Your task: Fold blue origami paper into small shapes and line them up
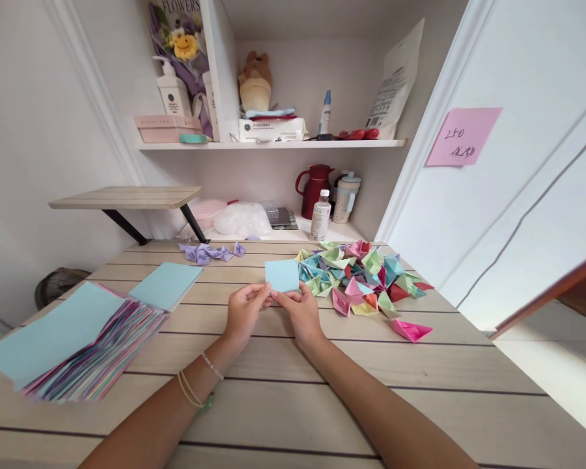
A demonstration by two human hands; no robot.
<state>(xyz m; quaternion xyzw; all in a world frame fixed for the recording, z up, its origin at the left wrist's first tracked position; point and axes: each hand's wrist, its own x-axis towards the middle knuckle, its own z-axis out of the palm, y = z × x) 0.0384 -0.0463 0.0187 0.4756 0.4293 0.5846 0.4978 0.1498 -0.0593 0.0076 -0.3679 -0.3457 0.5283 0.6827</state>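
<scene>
Blue paper [282, 273] is held over the bench [278, 404], just left of the heap of folded paper boats [356, 288]. Good practice, in this inspector's judgement: line up the edges squarely and press lightly, avoiding stray creases. The left hand [247, 311] grips the paper's lower left, fingers closed; the right hand [304, 316] grips its lower right likewise, thumbs close together.

The head camera looks forward and down from above the table [283, 410], facing the shelves [273, 146].
</scene>
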